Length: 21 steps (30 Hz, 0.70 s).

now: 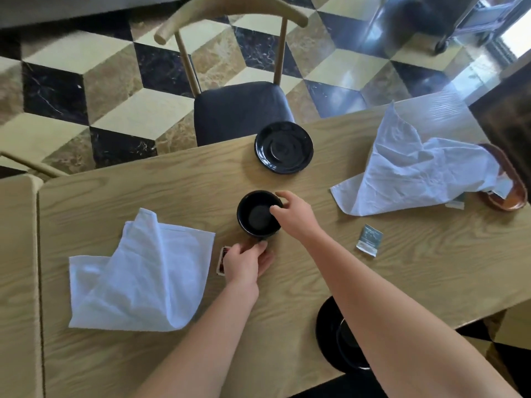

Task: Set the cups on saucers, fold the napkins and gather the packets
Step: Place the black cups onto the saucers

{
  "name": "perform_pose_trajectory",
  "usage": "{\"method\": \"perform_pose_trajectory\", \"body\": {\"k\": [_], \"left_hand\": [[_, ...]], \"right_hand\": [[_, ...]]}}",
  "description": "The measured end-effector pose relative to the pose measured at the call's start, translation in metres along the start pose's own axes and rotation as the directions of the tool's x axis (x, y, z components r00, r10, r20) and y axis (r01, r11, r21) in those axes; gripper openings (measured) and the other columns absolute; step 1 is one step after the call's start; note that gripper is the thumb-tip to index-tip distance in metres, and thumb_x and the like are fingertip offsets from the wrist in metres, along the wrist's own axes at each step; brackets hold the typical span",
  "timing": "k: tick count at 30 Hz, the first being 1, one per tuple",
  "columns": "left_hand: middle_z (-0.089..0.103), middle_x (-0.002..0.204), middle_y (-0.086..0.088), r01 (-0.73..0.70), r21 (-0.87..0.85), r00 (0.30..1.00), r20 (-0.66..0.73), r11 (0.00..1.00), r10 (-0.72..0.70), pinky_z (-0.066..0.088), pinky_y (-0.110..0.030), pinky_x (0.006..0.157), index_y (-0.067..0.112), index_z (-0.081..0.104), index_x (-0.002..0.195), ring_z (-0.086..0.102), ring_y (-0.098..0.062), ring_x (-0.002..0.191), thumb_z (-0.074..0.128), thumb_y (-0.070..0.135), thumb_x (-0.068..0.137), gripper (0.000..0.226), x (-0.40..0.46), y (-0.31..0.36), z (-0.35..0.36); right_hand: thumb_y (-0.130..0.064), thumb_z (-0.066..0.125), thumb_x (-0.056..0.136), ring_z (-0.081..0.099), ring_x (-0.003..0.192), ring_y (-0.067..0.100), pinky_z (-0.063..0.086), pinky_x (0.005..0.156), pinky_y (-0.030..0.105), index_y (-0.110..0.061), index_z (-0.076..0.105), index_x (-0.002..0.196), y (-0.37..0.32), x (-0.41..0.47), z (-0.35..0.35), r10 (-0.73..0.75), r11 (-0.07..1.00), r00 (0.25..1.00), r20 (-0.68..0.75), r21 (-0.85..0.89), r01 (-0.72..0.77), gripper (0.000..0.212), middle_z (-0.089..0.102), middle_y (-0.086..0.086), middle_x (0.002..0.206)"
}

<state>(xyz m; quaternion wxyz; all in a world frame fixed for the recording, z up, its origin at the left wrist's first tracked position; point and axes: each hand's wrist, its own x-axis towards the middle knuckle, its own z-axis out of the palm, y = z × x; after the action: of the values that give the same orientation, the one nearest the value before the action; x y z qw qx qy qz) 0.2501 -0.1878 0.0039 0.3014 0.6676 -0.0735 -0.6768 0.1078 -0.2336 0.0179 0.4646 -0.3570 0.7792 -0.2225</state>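
Observation:
A black cup (258,215) stands upright in the middle of the wooden table (402,268). My right hand (296,216) pinches its right rim. My left hand (247,262) touches the cup's near side at its base. A black saucer (284,147) sits bare at the far table edge. Another black saucer with a cup on it (339,337) lies near me, partly hidden by my right forearm. One unfolded white napkin (138,277) lies to the left, a second one (416,168) to the right. A red packet (222,259) peeks out beside my left hand. A grey packet (369,239) lies right of centre.
A brown oval tray (508,185) stands at the far right, partly under the right napkin, with packets at its edge. A wooden chair with a dark seat (241,110) is pushed up to the far side. Another table (17,282) adjoins on the left.

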Motion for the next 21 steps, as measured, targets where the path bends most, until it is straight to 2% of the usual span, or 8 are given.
{"method": "perform_pose_trajectory", "body": {"k": [3, 7, 9, 10, 12, 14, 17, 21], "left_hand": [[0.069, 0.091, -0.016, -0.023, -0.006, 1.000, -0.009, 1.000, 0.023, 0.059, -0.027, 0.059, 0.003, 0.064, 0.074, 0.074, -0.028, 0.080, 0.076, 0.000, 0.083, 0.015, 0.003, -0.002, -0.001], [0.058, 0.073, -0.006, -0.196, 0.165, 0.977, -0.057, 0.967, 0.208, 0.062, -0.041, 0.083, 0.017, 0.058, 0.053, 0.069, -0.017, 0.072, 0.076, 0.014, 0.085, 0.036, 0.006, 0.005, -0.003], [0.067, 0.066, 0.007, -0.257, 0.181, 0.962, -0.051, 0.949, 0.270, 0.059, -0.043, 0.087, 0.025, 0.066, 0.055, 0.075, -0.016, 0.077, 0.076, 0.021, 0.085, 0.032, 0.007, 0.017, 0.004], [0.072, 0.068, 0.011, -0.291, 0.163, 0.954, -0.021, 0.943, 0.298, 0.058, -0.040, 0.086, 0.031, 0.072, 0.058, 0.076, -0.018, 0.081, 0.075, 0.021, 0.085, 0.029, 0.008, 0.026, 0.011], [0.077, 0.075, 0.008, -0.370, 0.145, 0.929, 0.062, 0.918, 0.365, 0.057, -0.033, 0.083, 0.032, 0.078, 0.070, 0.076, -0.019, 0.084, 0.075, 0.018, 0.086, 0.021, 0.012, 0.048, 0.028], [0.078, 0.078, 0.006, -0.455, 0.187, 0.890, 0.123, 0.871, 0.438, 0.057, -0.028, 0.077, 0.025, 0.078, 0.078, 0.075, -0.013, 0.080, 0.078, 0.021, 0.084, 0.008, 0.024, 0.074, 0.048], [0.077, 0.075, 0.011, -0.538, 0.259, 0.843, 0.168, 0.802, 0.511, 0.052, -0.016, 0.064, 0.025, 0.074, 0.080, 0.075, -0.009, 0.074, 0.083, 0.024, 0.079, 0.009, 0.050, 0.114, 0.076], [0.077, 0.073, 0.011, -0.606, 0.385, 0.796, 0.276, 0.696, 0.539, 0.044, -0.010, 0.050, 0.028, 0.074, 0.077, 0.074, -0.007, 0.068, 0.081, 0.030, 0.081, 0.008, 0.082, 0.147, 0.107]], "right_hand": [[-0.019, 0.053, 0.083, 0.063, 0.107, 0.019, 0.044, 0.076, 0.021, -0.024, 0.062, 0.136, -0.005, 0.013, 0.006, 0.019, 1.000, 1.000, 0.011, -0.024, -0.019, 0.053, 0.071, 0.003, 0.121], [-0.014, 0.054, 0.078, 0.067, 0.079, 0.017, 0.048, 0.051, 0.021, -0.024, 0.065, 0.125, -0.005, 0.018, 0.000, 0.074, 0.997, 0.995, 0.064, -0.004, -0.074, 0.049, 0.073, 0.003, 0.100], [-0.014, 0.055, 0.076, 0.071, 0.079, 0.020, 0.061, 0.058, 0.031, -0.025, 0.066, 0.115, -0.006, 0.020, -0.010, 0.094, 0.992, 0.992, 0.081, 0.073, -0.100, 0.041, 0.073, 0.005, 0.098], [-0.013, 0.056, 0.077, 0.072, 0.084, 0.022, 0.064, 0.067, 0.037, -0.025, 0.067, 0.110, -0.009, 0.023, -0.016, 0.087, 0.986, 0.994, 0.071, 0.135, -0.096, 0.037, 0.073, 0.005, 0.099], [-0.009, 0.056, 0.080, 0.071, 0.089, 0.020, 0.064, 0.073, 0.037, -0.024, 0.068, 0.107, -0.017, 0.034, -0.032, 0.068, 0.965, 0.997, 0.027, 0.254, -0.073, 0.034, 0.072, 0.003, 0.100], [-0.007, 0.056, 0.082, 0.065, 0.077, 0.013, 0.063, 0.068, 0.031, -0.021, 0.070, 0.104, -0.028, 0.049, -0.050, 0.049, 0.954, 0.998, -0.033, 0.297, -0.038, 0.030, 0.067, 0.002, 0.087], [-0.007, 0.058, 0.084, 0.058, 0.060, 0.010, 0.058, 0.061, 0.028, -0.013, 0.071, 0.102, -0.045, 0.080, -0.072, -0.005, 0.955, 0.996, -0.084, 0.294, 0.030, 0.024, 0.060, 0.002, 0.072], [-0.009, 0.058, 0.086, 0.062, 0.064, 0.013, 0.055, 0.055, 0.024, -0.007, 0.071, 0.103, -0.051, 0.120, -0.086, -0.023, 0.959, 0.995, -0.093, 0.279, 0.048, 0.021, 0.061, 0.004, 0.077]]}}
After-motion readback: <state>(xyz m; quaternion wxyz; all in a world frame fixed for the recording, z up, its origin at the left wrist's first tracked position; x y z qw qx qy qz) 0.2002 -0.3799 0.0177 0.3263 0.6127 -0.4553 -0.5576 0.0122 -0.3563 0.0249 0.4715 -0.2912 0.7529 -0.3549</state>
